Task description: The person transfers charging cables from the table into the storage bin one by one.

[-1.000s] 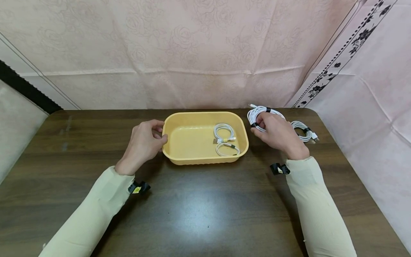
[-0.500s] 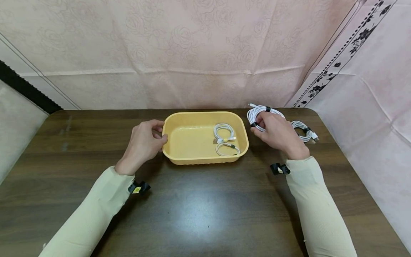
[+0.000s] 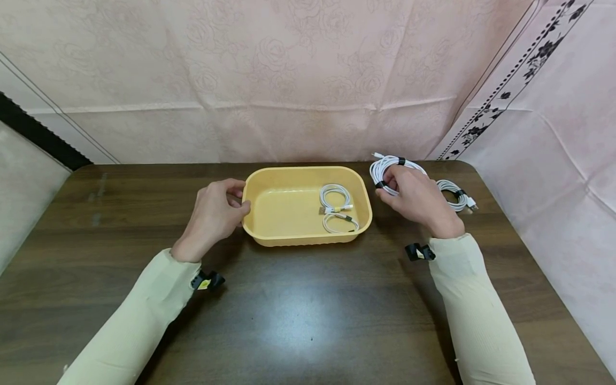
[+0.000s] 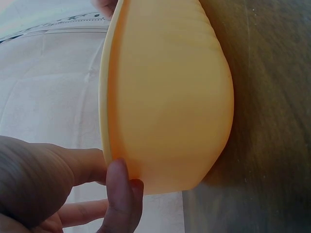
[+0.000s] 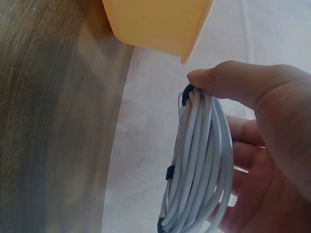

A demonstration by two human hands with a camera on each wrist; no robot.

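Observation:
My left hand (image 3: 214, 214) pinches the left end of the rim of a yellow plastic basin (image 3: 279, 235). In the left wrist view, fingertips (image 4: 119, 184) press the basin's outer wall just under the lip. To the right of the basin, my right hand (image 3: 418, 200) grips a large coiled white cable (image 3: 380, 171) bound with black straps. The right wrist view has the thumb on top of that coil (image 5: 199, 155) and the fingers behind it. Inside the basin, at its right end, lie two smaller coils: a white USB cable (image 3: 322, 198) and a thinner white cable (image 3: 327, 224).
Another coiled white cable (image 3: 447, 185), with a black strap, lies on the table to the right of my right hand. The dark wooden table (image 3: 298, 299) ends at the back against a pale floral cloth (image 3: 289, 96). A second cloth hangs along the right side.

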